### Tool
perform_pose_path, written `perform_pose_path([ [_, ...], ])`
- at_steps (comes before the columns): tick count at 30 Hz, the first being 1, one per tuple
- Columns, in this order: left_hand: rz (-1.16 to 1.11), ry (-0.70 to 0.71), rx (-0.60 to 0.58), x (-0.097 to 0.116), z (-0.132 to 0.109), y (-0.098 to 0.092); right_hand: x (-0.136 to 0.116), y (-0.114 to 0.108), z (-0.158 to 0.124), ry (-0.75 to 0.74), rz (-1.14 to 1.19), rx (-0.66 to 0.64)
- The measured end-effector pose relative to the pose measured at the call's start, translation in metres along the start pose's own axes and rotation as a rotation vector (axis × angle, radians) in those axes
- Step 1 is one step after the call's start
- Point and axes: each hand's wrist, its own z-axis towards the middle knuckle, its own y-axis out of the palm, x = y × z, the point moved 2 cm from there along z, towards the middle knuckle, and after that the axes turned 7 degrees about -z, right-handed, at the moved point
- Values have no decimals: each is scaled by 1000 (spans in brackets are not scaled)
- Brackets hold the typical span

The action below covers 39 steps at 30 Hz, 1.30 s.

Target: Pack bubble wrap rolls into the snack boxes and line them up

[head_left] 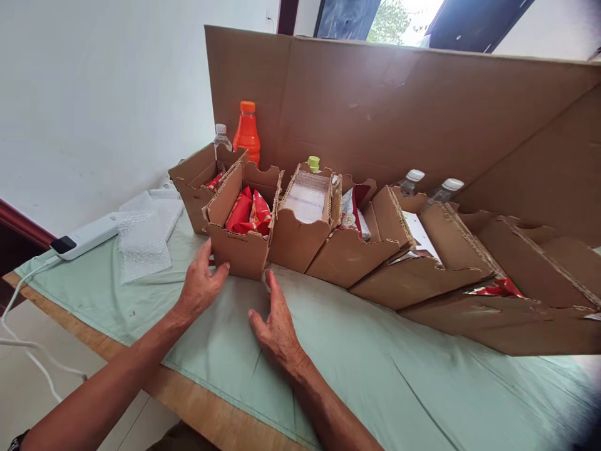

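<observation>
Pale green cloth (375, 369) is spread over the wooden table (197, 407), whose near edge runs just beneath both forearms. A broad bare stretch of cloth lies to the right of the right hand (277, 322) and in front of the row of cardboard boxes. Just beyond the fingertips of both hands stands the small cardboard box (239, 250) holding red packets (248, 213). The left hand (200, 285) is held open, fingers loosely spread, its thumb and fingertips laid against the box's lower left front corner; nothing is gripped. The right hand is flat on the cloth, fingers together and extended, its fingertips at the box's lower right corner, where touch cannot be told for certain. Left of the left hand lie bubble wrap (143, 241) and a white power strip (84, 237). Farther beyond the box an orange bottle (246, 134) stands against a tall cardboard sheet (399, 113), which closes off the far side.
</observation>
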Motion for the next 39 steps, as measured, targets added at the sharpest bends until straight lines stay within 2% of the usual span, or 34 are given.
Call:
perform_pose_path([
  [4, 23, 34, -18, 6, -1, 1, -5, -3, 8, -4, -15, -55],
  [7, 35, 51, -35, 9, 11, -2, -10, -3, 11, 10, -88, -100],
  [11, 92, -25, -52, -1, 38, -2, -16, -2, 11, 16, -156, -108],
  [14, 177, -105, -11, -12, 51, -2, -19, -3, 10, -3, -177, -107],
  [16, 213, -132, -5, -13, 50, -4, -18, -2, 9, -7, -190, -95],
  [19, 189, -109, -100, -2, 36, -4, -16, 0, 7, -26, -191, -55],
  [21, 125, -59, -200, 10, 27, 5, -13, 1, 6, -42, -178, -26],
  [24, 35, 10, -336, 20, 27, 29, -11, 3, 5, -45, -165, -6],
  [27, 21, 44, -411, 15, 39, 53, -10, 2, 5, -41, -165, 3],
  [29, 53, 61, -423, 7, 44, 59, -10, 2, 4, -44, -162, 8],
  [31, 111, 77, -429, -3, 41, 52, -10, 1, 4, -50, -154, 11],
  [33, 175, 108, -450, -11, 25, 34, -9, 1, 4, -55, -145, 13],
  [37, 252, 200, -519, -18, -33, -12, -7, -1, 2, -57, -136, 21],
  [39, 277, 234, -524, -19, -64, -28, -11, -4, 4, -68, -140, 25],
])
